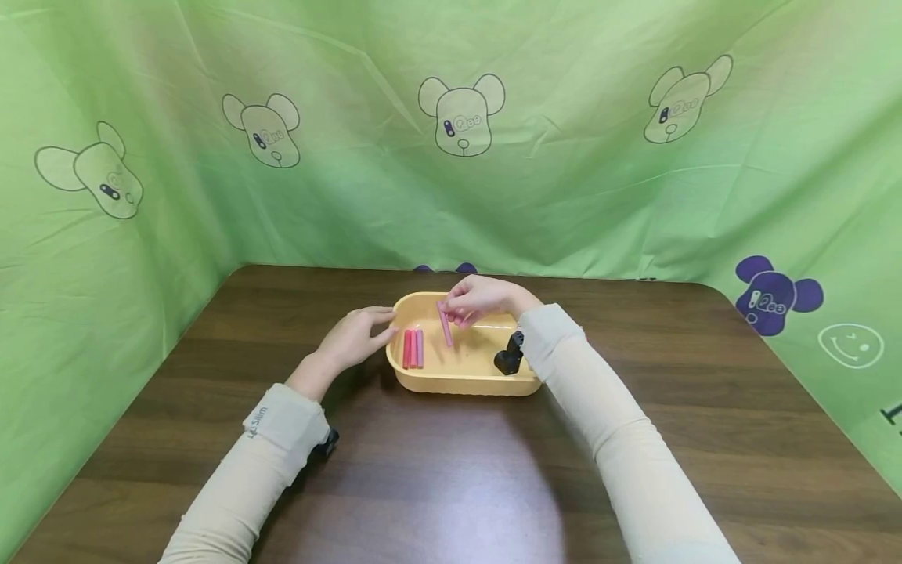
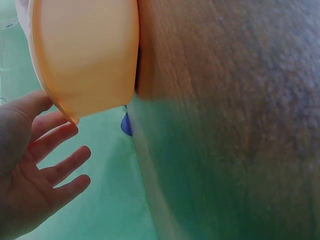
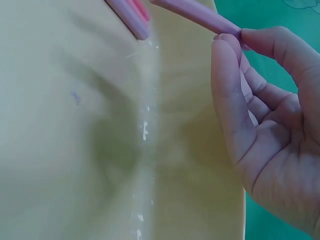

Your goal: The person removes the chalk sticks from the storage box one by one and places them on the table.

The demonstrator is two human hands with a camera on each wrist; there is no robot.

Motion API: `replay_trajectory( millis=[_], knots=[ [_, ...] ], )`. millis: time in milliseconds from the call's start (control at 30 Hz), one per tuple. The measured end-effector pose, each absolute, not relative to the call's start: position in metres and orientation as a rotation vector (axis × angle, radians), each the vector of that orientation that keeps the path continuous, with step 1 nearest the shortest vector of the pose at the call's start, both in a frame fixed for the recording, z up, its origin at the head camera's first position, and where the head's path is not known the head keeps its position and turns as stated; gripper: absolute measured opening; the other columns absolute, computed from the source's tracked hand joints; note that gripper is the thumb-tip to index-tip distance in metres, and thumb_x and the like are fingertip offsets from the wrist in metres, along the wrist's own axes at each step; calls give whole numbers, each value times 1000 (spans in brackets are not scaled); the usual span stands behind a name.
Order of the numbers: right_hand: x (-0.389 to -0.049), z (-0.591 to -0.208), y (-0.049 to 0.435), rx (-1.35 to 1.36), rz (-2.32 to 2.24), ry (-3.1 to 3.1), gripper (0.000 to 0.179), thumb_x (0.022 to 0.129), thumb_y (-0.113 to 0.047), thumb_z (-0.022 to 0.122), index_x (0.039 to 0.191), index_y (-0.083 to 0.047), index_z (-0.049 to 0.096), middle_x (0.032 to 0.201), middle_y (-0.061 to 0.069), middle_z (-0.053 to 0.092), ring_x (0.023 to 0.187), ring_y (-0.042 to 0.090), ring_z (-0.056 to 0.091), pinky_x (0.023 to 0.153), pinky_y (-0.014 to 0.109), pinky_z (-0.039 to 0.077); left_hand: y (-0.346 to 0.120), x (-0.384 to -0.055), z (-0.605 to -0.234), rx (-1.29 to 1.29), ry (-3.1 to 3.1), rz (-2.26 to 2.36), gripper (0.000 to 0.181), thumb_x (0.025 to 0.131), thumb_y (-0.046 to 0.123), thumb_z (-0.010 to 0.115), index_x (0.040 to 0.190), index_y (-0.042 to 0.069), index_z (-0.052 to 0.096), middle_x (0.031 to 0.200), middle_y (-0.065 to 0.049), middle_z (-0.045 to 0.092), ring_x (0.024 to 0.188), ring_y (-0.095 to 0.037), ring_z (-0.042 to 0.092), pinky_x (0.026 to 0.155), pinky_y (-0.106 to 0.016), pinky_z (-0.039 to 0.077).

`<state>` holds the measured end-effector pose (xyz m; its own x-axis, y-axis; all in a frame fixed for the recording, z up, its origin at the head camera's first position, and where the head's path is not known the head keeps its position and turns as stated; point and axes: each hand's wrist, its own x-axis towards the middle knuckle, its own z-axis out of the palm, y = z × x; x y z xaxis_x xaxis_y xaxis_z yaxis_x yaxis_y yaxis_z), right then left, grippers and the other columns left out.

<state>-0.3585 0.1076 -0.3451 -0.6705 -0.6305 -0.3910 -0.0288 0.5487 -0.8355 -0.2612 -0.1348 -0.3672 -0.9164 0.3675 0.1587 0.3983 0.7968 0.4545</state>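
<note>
Sleeves come first, pale and long: the left sleeve [image 1: 232,478] and the right sleeve [image 1: 634,462] reach forward over the dark brown wood-grained table [image 1: 437,478]. A small black device [image 1: 327,444] sits under the left cuff, and another black device [image 1: 510,356] shows beside the right cuff, in front of part of the tray in the head view.

Beyond the cuffs is the yellow tray [image 1: 465,385], oblong with rounded corners, resting on the table. The left hand [image 1: 351,338] is at the tray's left end, its fingers spread and loose — thumb and fingertips touch the rim without clenching it.

Inside the tray, near that same end, three sticks [image 1: 414,349] lie side by side: red, pink and a lilac one nearest the middle. The right hand [image 1: 485,299] is above the tray's far side, pinching the held stick [image 1: 446,326], pinkish-purple, by its upper end between thumb and fingertips. The stick slants down into the tray, apart from the three — whether its lower end touches the floor I cannot tell.

Past the table's far edge hangs a green curtain [image 1: 352,211], printed with outlined mouse-like heads, a solid purple head [image 1: 771,301] and a smiling face [image 1: 850,346] at the right.
</note>
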Motion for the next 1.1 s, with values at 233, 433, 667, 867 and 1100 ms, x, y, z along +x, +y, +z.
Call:
replay_trajectory(
  millis=[233, 433, 667, 867, 1100],
  knots=[
    [-354, -336, 120, -544, -1134, 2103, 18, 94, -16, 53, 95, 0, 61, 75, -2, 61, 66, 7, 59, 69, 21, 57, -134, -261, -367, -624, -2918, -763, 43, 93, 24, 56, 129, 1, 55, 135, -16, 54, 129, -31, 47, 110, -44, 37],
    [-350, -331, 133, -539, -1153, 2108, 17, 94, -15, 52, 95, 0, 61, 76, -2, 61, 67, 7, 58, 70, 22, 57, -134, -261, -367, -616, -2931, -768, 43, 93, 24, 56, 130, 1, 54, 135, -16, 54, 130, -31, 46, 110, -45, 36],
    [-344, -327, 146, -540, -1196, 2090, 19, 94, -13, 51, 101, 3, 59, 77, -2, 60, 67, 6, 57, 70, 22, 56, -135, -260, -368, -614, -2929, -780, 43, 93, 24, 56, 130, 1, 54, 135, -16, 54, 130, -31, 47, 110, -45, 36],
    [-337, -323, 155, -544, -1224, 2091, 17, 94, -12, 49, 97, 1, 59, 76, -1, 59, 68, 7, 56, 69, 22, 56, -135, -260, -369, -617, -2924, -781, 43, 93, 23, 56, 129, 1, 54, 135, -16, 54, 129, -32, 47, 110, -45, 37],
    [-332, -321, 171, -554, -1253, 2092, 16, 95, -15, 49, 95, -2, 59, 80, 2, 60, 70, 8, 56, 72, 25, 57, -135, -260, -368, -617, -2931, -790, 43, 93, 24, 55, 130, 1, 54, 135, -16, 54, 130, -31, 47, 110, -45, 37]
  ],
)
